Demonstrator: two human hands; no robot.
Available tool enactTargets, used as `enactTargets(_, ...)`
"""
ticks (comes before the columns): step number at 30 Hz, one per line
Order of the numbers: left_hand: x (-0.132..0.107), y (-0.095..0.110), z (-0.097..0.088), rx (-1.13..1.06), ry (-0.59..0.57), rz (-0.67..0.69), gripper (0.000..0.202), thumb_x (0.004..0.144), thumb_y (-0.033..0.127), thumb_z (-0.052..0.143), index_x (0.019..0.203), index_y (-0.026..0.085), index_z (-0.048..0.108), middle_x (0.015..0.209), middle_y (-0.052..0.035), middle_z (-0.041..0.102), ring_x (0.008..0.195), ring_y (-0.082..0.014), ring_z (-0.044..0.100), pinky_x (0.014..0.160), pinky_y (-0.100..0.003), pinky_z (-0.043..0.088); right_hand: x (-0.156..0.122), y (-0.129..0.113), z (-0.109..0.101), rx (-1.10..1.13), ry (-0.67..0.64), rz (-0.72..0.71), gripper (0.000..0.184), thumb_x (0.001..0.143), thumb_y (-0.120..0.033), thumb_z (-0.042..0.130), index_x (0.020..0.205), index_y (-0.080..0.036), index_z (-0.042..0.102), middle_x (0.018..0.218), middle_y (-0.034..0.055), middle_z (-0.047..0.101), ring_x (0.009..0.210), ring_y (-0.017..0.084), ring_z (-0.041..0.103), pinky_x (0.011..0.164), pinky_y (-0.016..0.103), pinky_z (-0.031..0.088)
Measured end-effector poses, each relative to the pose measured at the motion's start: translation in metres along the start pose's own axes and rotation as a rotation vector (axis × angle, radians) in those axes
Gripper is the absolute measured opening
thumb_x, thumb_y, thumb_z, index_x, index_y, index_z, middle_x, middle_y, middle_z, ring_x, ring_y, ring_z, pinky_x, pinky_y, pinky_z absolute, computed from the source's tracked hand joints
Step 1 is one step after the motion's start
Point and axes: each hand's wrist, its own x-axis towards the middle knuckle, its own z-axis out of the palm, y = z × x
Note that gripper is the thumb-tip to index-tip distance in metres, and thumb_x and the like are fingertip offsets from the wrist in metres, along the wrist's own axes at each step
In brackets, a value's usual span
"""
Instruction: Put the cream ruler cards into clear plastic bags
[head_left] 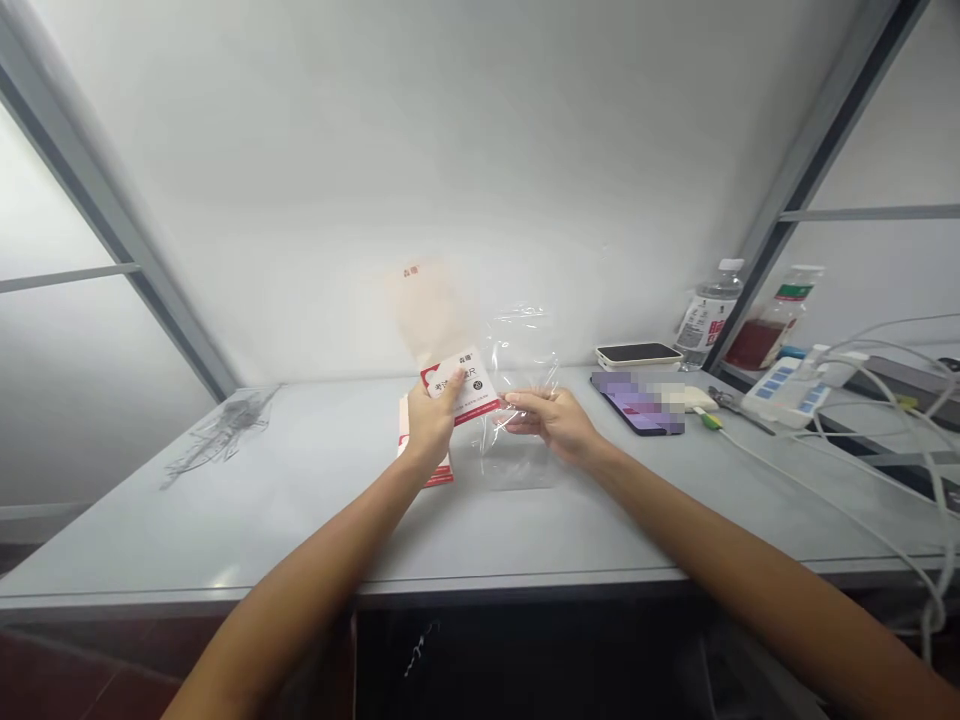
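From the head camera, the left hand (433,427) clenches a white card with a red border (460,386), thumb across its face, so the printed side stays up and a translucent peach flap (429,312) stands clear above it. A red-and-white cardboard carton (439,473) lies partly under that wrist, near at hand on the pale grey tabletop (225,525). The right hand (551,422) pinches a clear, crinkled plastic bag (521,440) between fingers and thumb, apparently to hold the film up beside the card, since the loose plastic would otherwise slump; the two hands are close but not touching. Well to the right sit a dark smartphone, partly blurred out (637,405), a clear water bottle (709,315) and a white power strip (787,392) trailing white cables (885,470) — all out of reach of the grip.
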Motion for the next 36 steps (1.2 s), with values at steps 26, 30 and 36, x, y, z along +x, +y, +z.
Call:
enactTargets(26, -0.01, 0.0, 0.007, 0.022, -0.037, 0.018, 0.037, 0.072, 0.047, 0.061, 0.092, 0.016, 0.062, 0.095, -0.0098, 0.067, 0.085, -0.0212, 0.064, 0.075, -0.036, 0.051, -0.001, 0.004, 0.011, 0.172, -0.002, -0.058, 0.028, 0.068, -0.034, 0.07, 0.094, -0.022, 0.069, 0.09, 0.0016, 0.071, 0.076, 0.016, 0.067, 0.081, 0.034, 0.053)
enactTargets(30, -0.012, -0.004, 0.006, 0.107, -0.095, -0.052, 0.036, 0.07, 0.048, 0.063, 0.085, 0.016, 0.063, 0.088, -0.0089, 0.068, 0.079, -0.0215, 0.064, 0.071, -0.035, 0.051, -0.001, 0.004, 0.013, 0.135, 0.001, -0.09, 0.031, 0.069, -0.039, 0.068, 0.095, -0.022, 0.069, 0.092, 0.0029, 0.071, 0.083, 0.018, 0.066, 0.077, 0.032, 0.053)
enactTargets(36, -0.014, -0.007, 0.003, 0.25, -0.291, -0.078, 0.034, 0.071, 0.048, 0.061, 0.085, 0.018, 0.065, 0.083, -0.0067, 0.068, 0.074, -0.0216, 0.064, 0.062, -0.032, 0.05, -0.001, 0.003, 0.013, 0.158, 0.046, -0.1, 0.026, 0.066, -0.04, 0.071, 0.081, -0.019, 0.071, 0.079, 0.0035, 0.071, 0.071, 0.018, 0.066, 0.066, 0.031, 0.053)
